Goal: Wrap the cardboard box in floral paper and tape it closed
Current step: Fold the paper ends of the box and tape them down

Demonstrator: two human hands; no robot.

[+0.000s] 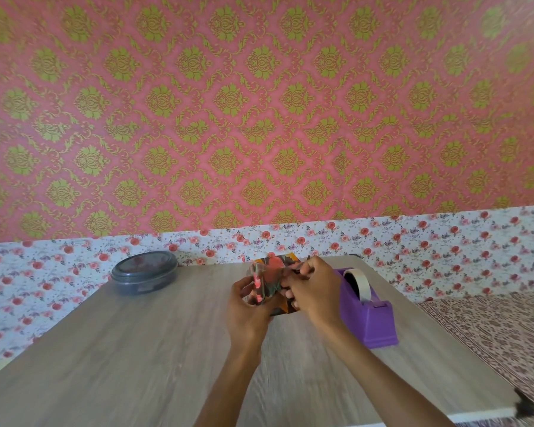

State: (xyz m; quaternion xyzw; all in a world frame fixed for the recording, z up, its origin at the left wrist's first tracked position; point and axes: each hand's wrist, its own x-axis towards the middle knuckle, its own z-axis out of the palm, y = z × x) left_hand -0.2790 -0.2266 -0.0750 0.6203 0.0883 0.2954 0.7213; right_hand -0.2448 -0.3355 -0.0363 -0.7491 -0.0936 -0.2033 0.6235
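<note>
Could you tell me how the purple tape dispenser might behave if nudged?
The purple tape dispenser looks blocky with a broad base, so it would probably slide on the table rather than tip. Its cradled tape roll likely stays put.

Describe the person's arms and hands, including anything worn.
The left hand and right hand are ungloved, with no watch or bracelet at either wrist. Both forearms show no sleeves. Blur hides whether any rings are worn.
</note>
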